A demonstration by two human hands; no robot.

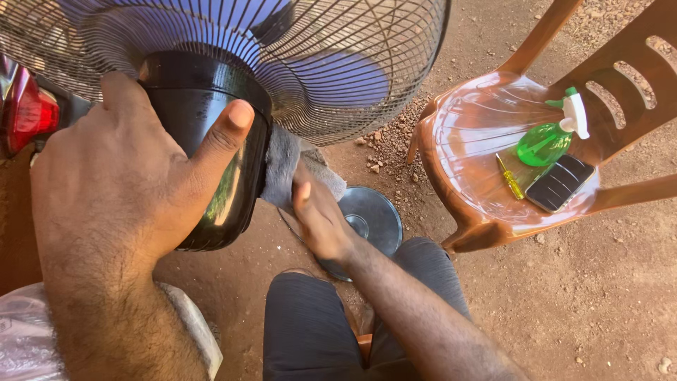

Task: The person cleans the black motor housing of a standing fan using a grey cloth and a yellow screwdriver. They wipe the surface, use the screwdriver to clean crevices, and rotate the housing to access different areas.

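The black motor housing (204,148) of a fan is clamped by the left hand (120,183): palm over the back, thumb hooked across the glossy side, w/ the rest of the fingers wrapped out of sight. That grip looks meant to steady the fan, judging by how firmly the housing is cupped. The wire fan guard (282,63) w/ blue blades (338,77) behind it is tilted toward the camera, filling the top of the view.

A grey cloth (285,166) is pressed by the right hand (321,219) against the rim of the housing, just below the guard; fingers are closed down on the cloth, so the grip is shut on it. The cloth is bunched btwn hand & housing, prob. so the curved edge can be rubbed.

Below the right hand a round grey disc (370,219), likely the fan base, is laid on the dirt ground (564,296), partly hidden by the forearm & knee.

To the right, apart from both hands, a brown plastic chair (486,226) is used as a stand: on its seat are laid a green spray bottle (546,141) w/ white trigger, a yellow screwdriver (509,176) & a dark phone (560,183), all close together, kept off the dirt & within reach.

At far left a red lamp (28,113), seemingly on a vehicle, is seen.
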